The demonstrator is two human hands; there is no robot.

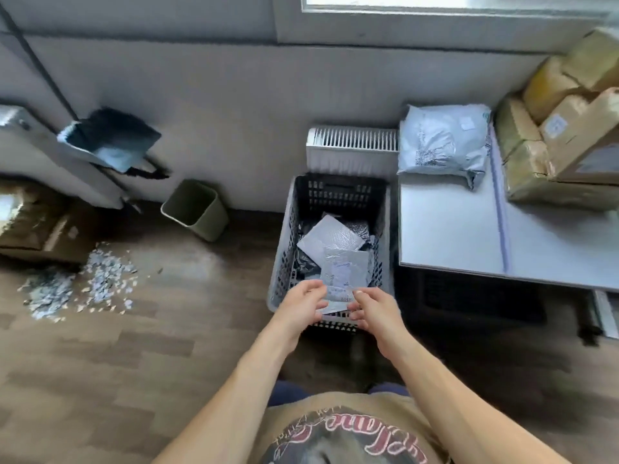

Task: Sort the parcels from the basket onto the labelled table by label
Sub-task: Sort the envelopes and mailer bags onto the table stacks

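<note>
A grey plastic basket (pixel 284 249) stands on the floor ahead of me with several grey and black parcels (pixel 330 241) inside. Over its near rim both hands hold one small grey parcel (pixel 338 294) with a printed label. My left hand (pixel 301 308) grips its left edge and my right hand (pixel 373 311) pinches its right edge. To the right stands the white table (pixel 452 236) marked with a blue tape line (pixel 500 209). A large grey parcel (pixel 442 145) lies at the table's far left.
Brown paper parcels (pixel 552 139) are piled at the table's far right. A green bin (pixel 196 209) stands on the floor left of the basket. Paper scraps (pixel 90 283) litter the floor at left. A white radiator (pixel 351 145) is behind the basket.
</note>
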